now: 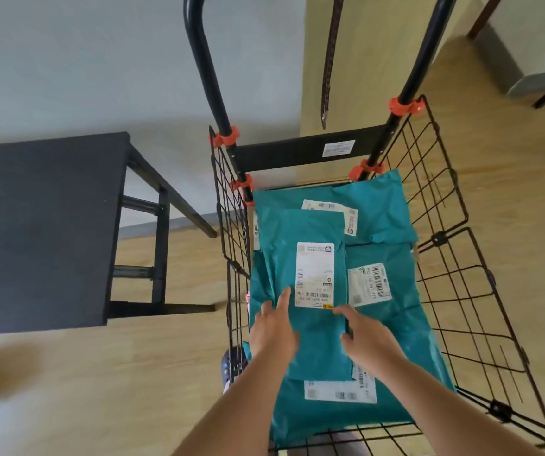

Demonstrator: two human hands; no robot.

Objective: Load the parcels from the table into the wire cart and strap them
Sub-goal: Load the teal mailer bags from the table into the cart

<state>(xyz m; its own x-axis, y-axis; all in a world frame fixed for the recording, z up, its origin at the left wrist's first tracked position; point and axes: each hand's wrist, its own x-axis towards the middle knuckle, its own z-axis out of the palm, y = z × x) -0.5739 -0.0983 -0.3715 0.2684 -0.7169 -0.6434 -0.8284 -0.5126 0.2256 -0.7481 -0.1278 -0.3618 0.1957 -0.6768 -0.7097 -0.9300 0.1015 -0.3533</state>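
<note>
Left hand [272, 329]: fingers straight, lying flat on the left edge of the top parcel [318, 337]. Right hand [368, 342]: fingers extended, resting on the same parcel's right edge; neither hand closes around anything.

The top parcel, a teal poly mailer with a white shipping label facing up, lies inside the wire cart [442, 238], toward its left wall. Three more teal mailers lie beneath it in the cart: rear parcel [379, 212], right parcel [396, 284], near parcel [313, 409].

Orange clips [228, 136] fix the cart's mesh to its black handle bars [205, 70]. A brown strap [328, 67] hangs above the cart's rear. Black table [40, 225] stands left of the cart.
</note>
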